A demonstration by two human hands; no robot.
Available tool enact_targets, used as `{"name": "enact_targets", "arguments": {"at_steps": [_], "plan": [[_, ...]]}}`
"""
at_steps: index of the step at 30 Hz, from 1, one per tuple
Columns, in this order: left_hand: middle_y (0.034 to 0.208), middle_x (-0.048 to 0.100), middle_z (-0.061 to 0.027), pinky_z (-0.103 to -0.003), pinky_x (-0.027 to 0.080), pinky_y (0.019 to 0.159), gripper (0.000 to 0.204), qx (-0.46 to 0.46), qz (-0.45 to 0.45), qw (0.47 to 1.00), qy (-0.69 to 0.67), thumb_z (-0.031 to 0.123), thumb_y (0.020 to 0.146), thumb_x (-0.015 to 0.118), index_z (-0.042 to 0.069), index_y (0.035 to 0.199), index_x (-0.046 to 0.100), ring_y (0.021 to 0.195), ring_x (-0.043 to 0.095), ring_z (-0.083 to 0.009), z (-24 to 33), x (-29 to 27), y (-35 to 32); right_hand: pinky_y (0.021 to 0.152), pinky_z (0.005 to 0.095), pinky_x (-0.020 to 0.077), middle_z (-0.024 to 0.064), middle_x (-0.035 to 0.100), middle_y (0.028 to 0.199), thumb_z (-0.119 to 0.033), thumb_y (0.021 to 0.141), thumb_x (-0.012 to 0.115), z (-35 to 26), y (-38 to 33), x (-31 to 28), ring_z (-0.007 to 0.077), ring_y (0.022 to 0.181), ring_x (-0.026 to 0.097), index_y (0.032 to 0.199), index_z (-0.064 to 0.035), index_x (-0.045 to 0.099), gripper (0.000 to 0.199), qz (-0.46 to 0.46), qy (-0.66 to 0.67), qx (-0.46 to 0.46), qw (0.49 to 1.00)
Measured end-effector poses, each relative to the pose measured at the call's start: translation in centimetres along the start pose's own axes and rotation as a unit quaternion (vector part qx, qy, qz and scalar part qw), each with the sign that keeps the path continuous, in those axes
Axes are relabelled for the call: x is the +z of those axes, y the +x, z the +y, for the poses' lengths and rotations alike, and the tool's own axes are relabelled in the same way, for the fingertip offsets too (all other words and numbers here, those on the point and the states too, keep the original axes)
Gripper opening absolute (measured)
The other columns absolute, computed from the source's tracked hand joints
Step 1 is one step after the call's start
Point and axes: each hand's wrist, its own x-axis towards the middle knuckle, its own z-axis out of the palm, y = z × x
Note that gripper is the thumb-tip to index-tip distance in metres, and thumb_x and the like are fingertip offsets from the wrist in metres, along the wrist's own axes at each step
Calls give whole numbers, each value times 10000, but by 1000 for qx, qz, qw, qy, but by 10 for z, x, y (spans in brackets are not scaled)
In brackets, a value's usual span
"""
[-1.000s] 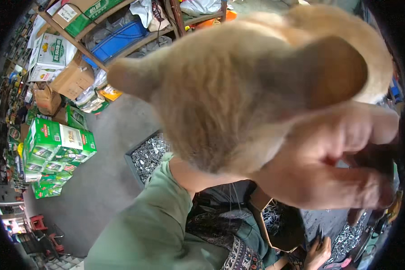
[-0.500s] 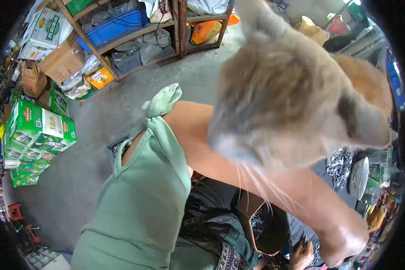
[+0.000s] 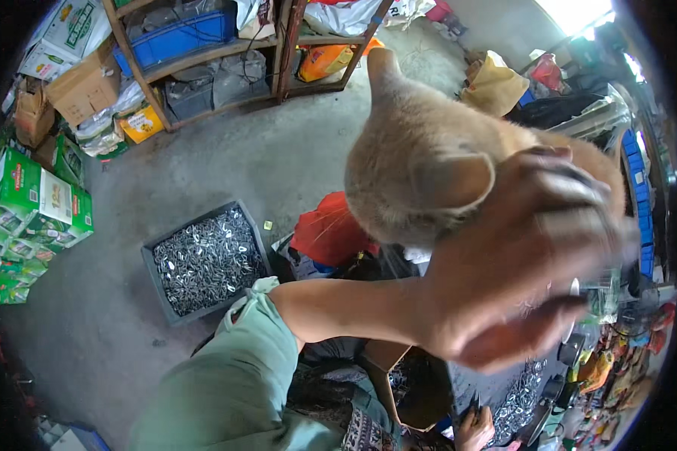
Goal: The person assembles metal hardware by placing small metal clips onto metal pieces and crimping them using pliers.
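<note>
A tan cat [image 3: 406,143] stands close in front of me, its head turned down and to the left. My left hand [image 3: 504,270], blurred by motion, is up at the side of the cat's head and neck. Its thumb and fingers are apart and nothing shows between them; whether it touches the fur I cannot tell. At the lower edge my right hand [image 3: 474,431] is closed round a slim dark pointed tool [image 3: 472,406], mostly hidden in the fingers. Beside it, small metal pieces [image 3: 520,402] are heaped on a dark work surface. An open cardboard box [image 3: 384,368] sits left of the right hand.
A grey bin [image 3: 152,259] full of small metal links stands on the floor, with a red bag [image 3: 329,229] to its right. Green cartons [image 3: 41,199] are stacked at the left. Wooden shelves [image 3: 210,59] with a blue crate [image 3: 177,46] line the back.
My left arm has drawn back from the work surface and lifted to the cat. The cat's head has moved away and turned; the grey bin is now in full view. The view has shifted.
</note>
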Motion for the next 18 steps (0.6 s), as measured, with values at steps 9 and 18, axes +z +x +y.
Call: {"name": "enact_targets", "arguments": {"at_steps": [9,18], "plan": [[1132,606,-146,-312,543,833,713,-459,-99,633,-616,279,912,657,19,1447,264,921,645,-185,-20,2,-30,528,481,438,191,578,668,-300,870,637,3,0,3,414,589,565,738,-57,556,288,0,0,18,1000],[1101,634,-151,-433,499,842,419,-83,-185,951,-233,319,909,619,31,1207,562,895,632,-247,4,-14,-10,639,490,479,228,604,705,-312,812,635,61,-16,35,437,689,604,859,-7,649,308,-12,33,-63,997]]}}
